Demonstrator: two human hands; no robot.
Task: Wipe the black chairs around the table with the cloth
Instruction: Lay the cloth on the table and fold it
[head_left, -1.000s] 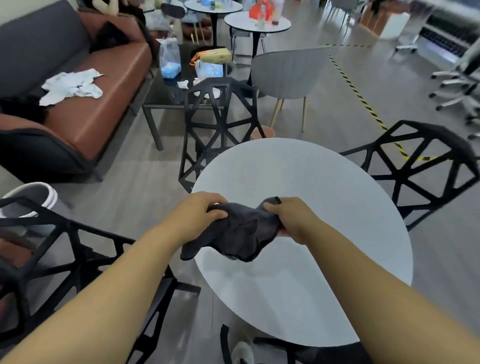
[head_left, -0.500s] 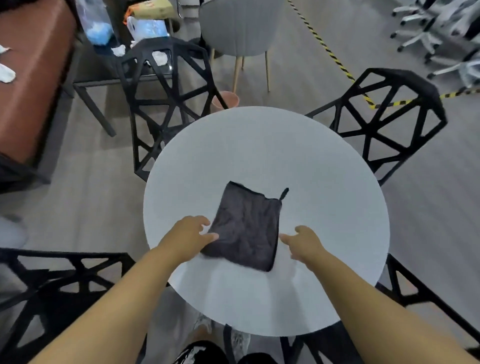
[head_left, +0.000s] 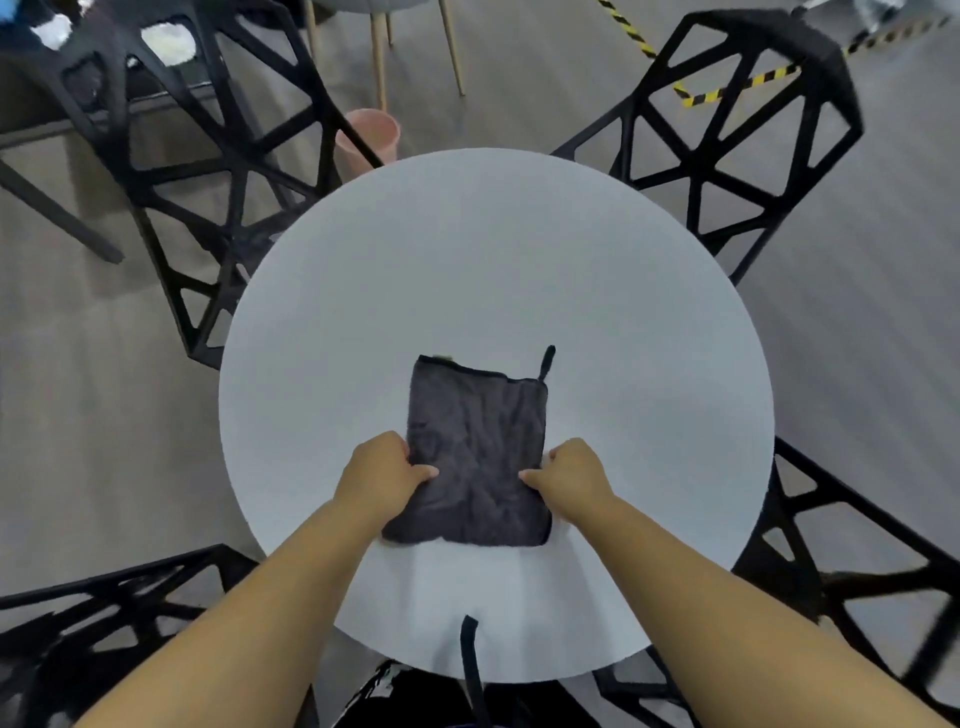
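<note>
Left hand and right hand in thumb pinches on cloth edges, fingers hidden underneath.

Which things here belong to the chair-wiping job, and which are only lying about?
Job: cloth, gripped at its sides by the left hand and right hand; black chairs around the white table.
Lying about: pink bin, striped floor tape, wooden chair legs.

A folded dark cloth lay flat on the round white tabletop. The left hand pinched its left edge and the right hand its right edge, thumbs on top. Black chairs stood around.
</note>
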